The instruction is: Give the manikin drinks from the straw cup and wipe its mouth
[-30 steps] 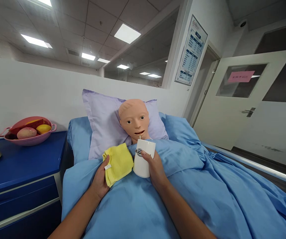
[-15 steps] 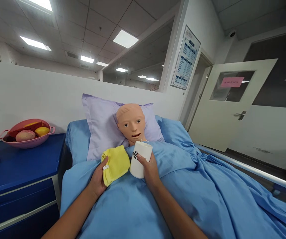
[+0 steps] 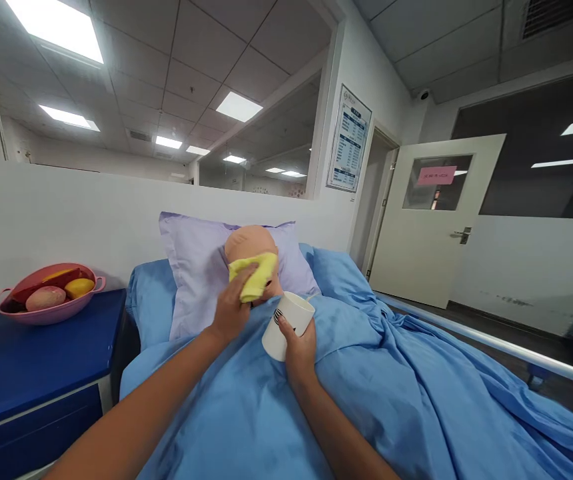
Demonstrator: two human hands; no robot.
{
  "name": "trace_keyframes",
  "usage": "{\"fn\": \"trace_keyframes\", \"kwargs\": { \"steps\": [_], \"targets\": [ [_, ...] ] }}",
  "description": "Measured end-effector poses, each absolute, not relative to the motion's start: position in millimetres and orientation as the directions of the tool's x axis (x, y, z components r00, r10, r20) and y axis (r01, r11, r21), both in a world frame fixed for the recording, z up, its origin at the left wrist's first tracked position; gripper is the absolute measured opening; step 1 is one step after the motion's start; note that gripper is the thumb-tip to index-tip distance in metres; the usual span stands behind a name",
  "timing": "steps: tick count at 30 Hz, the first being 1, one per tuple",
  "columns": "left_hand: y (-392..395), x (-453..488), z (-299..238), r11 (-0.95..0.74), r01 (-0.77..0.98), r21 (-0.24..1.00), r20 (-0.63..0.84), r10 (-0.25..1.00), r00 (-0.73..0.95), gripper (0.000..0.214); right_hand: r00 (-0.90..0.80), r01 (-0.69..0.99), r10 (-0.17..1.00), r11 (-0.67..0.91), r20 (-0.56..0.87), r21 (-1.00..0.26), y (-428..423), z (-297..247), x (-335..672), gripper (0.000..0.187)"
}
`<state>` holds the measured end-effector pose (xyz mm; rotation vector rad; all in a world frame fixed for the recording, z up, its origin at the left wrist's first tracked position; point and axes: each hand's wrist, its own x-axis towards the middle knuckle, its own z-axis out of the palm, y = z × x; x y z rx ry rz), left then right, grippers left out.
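Yellow cloth [image 3: 261, 268] is bunched in our left hand [image 3: 234, 310], the fingers closed over it, and spread across the face of a mannequin head [image 3: 251, 241]; it hides the eyes from us, and we cannot tell how firmly it touches. Our right hand [image 3: 300, 350] grips a white mug [image 3: 284, 321] with a dark printed mark, tilted with its rim leaning right, just below the mannequin's chin and over the bed. The head rests on a lavender pillow [image 3: 191, 273], and a blue blanket [image 3: 356, 353] spreads up to its neck. To our left, on a blue bedside cabinet [image 3: 61, 357], we see a pink basket [image 3: 49, 315] with a pinkish round fruit [image 3: 45, 298] and a yellow fruit [image 3: 79, 288] inside. To our right run a pale bed rail [image 3: 491, 340] and, farther back, an open door [image 3: 406, 253] bearing a pink notice [image 3: 436, 175].
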<state>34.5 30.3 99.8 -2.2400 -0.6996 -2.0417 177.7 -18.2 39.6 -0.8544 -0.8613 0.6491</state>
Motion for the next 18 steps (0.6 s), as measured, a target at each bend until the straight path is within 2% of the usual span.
{"fn": "trace_keyframes", "kwargs": {
  "steps": [2,3,5,8,11,14,18],
  "targets": [
    [44.7,48.4,99.4,-0.936,0.349,0.032,0.953,0.134,0.27,0.045,0.506,-0.165,0.776,0.516,0.377,-0.841,-17.9,40.2,178.0,0.064],
    [51.1,53.9,98.5,-0.939,0.343,-0.031,0.931,0.098,0.352,0.044,0.51,-0.174,0.775,0.519,0.374,-0.837,-17.7,40.4,178.3,0.064],
    [60.9,60.9,94.9,-0.939,0.336,-0.065,0.869,0.112,0.482,0.042,0.523,-0.192,0.77,0.526,0.367,-0.829,-17.2,41.0,179.0,0.063],
    [67.4,63.0,85.4,-0.937,0.347,0.039,0.799,0.237,0.552,0.042,0.526,-0.247,0.778,0.527,0.344,-0.813,-17.1,42.4,179.8,0.062],
    [67.1,59.7,73.0,-0.923,0.343,0.175,0.788,0.34,0.513,0.041,0.518,-0.282,0.791,0.518,0.326,-0.808,-17.6,43.7,179.7,0.061],
    [64.0,53.5,61.2,-0.911,0.325,0.253,0.801,0.386,0.458,0.039,0.514,-0.294,0.796,0.513,0.319,-0.806,-17.7,43.9,179.2,0.061],
    [53.7,41.9,52.5,-0.916,0.272,0.296,0.8,0.393,0.453,0.036,0.494,-0.291,0.81,0.497,0.317,-0.817,-17.3,44.1,179.4,0.064]
  ]
}}
